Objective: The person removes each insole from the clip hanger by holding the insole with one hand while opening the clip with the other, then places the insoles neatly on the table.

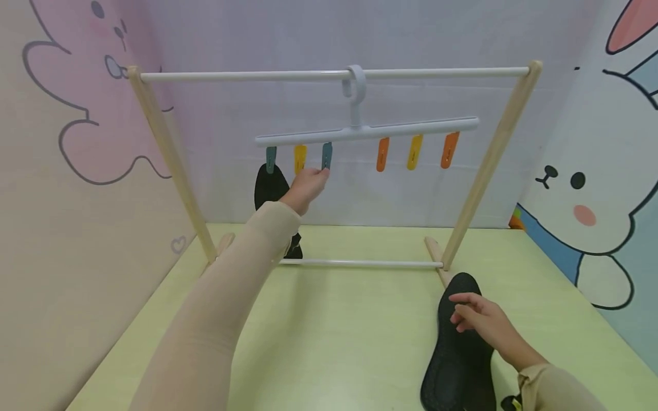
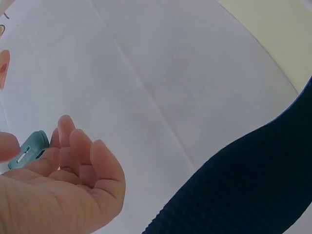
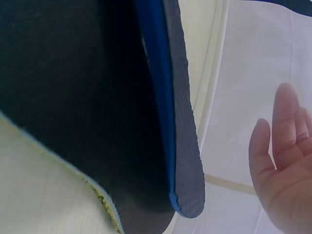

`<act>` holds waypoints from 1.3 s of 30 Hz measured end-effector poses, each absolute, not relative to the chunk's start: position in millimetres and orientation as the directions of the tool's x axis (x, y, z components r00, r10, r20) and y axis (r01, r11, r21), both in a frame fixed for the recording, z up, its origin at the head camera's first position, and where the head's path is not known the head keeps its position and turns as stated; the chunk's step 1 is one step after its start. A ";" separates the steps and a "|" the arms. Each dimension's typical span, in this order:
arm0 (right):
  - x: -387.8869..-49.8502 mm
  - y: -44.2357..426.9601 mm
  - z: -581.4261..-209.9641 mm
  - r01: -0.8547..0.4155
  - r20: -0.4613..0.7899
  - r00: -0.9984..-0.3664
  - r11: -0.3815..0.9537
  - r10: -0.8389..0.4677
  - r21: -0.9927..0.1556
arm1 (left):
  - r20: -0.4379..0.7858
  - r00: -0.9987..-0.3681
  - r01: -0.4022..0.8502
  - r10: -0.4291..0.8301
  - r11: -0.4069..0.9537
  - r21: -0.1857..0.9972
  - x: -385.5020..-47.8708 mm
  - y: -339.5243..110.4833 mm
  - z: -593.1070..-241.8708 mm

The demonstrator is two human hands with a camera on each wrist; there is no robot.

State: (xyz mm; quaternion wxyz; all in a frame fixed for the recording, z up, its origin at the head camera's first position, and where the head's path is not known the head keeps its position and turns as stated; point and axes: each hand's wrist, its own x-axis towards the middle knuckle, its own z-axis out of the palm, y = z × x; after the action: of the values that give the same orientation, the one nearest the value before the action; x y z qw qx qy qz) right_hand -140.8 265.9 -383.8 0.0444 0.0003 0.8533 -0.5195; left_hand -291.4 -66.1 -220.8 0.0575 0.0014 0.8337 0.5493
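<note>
A white hanger with several coloured clips hangs from the rack's upper bar. My left hand is raised to the third clip from the left, a teal clip, and pinches its lower end between thumb and fingers. Beside that hand a black insole hangs from another teal clip at the hanger's left end; my wrist and sleeve cover part of it. My right hand hovers with loosely bent fingers over black insoles at the right, holding nothing. In the right wrist view, blue and yellow edges show on the insoles.
The rack has wooden side posts, a white upper bar and a lower bar. Yellow clips and orange clips hang along the hanger. The tabletop is pale yellow-green. A small dark item lies near the right sleeve.
</note>
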 end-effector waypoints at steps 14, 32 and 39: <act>-141.5 251.2 -388.8 -0.154 0.074 -0.982 0.514 -0.173 -0.844 | -0.236 -0.969 -0.149 0.079 0.575 0.804 -294.2 -95.3 -225.6; -141.6 253.1 -390.7 -0.166 0.091 -0.980 0.475 -0.178 -0.864 | -0.113 -0.984 -0.168 -0.138 0.497 0.852 -318.2 -126.4 -220.8; -144.2 258.4 -392.8 -0.219 0.142 -0.970 0.457 -0.197 -0.862 | -0.008 -0.996 -0.050 -0.089 0.479 0.876 -327.7 -106.4 -216.8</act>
State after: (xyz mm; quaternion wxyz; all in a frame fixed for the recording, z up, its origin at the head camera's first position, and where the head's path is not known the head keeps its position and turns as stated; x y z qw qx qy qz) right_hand -144.2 258.4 -392.8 -0.0110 -0.1217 0.8534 -0.5068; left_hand -327.7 -106.4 -216.8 -0.0193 -0.0405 0.8597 0.5088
